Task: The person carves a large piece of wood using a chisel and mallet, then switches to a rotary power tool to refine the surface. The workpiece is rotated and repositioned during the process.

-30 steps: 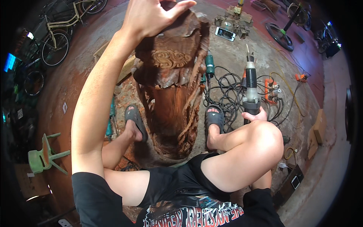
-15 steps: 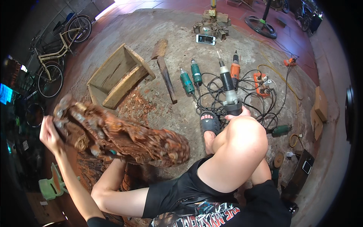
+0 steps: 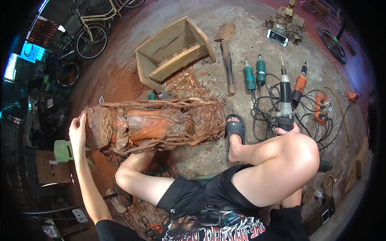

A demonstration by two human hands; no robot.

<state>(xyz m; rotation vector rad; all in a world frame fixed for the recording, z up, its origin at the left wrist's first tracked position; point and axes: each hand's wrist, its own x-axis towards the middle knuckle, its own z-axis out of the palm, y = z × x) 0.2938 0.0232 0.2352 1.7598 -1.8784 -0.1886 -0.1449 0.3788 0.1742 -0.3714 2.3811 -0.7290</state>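
Observation:
A large reddish-brown wood carving [image 3: 157,125], log-shaped with rope-like strands and swirls in relief, lies across in front of me over my bent left leg. At its left end my left hand [image 3: 78,130] is closed on the edge, with part of the fingers hidden. My right hand [image 3: 288,130], beyond my raised right knee, is wrapped round the rear end of a black and grey die grinder [image 3: 285,98]. A thin bit points away from me at the grinder's far end. The knee hides part of this hand.
Beyond the carving stand an open wooden box [image 3: 173,50] and a wooden mallet [image 3: 227,60], near wood chips. Two green rotary tools [image 3: 250,78], an orange one [image 3: 299,84], tangled black cords and an orange power strip [image 3: 321,110] lie right. A phone [image 3: 277,37] is farther back.
The carving has turned from a slant to nearly level, showing another side, and its blur has gone. My left hand stays at its left end. The view has shifted left.

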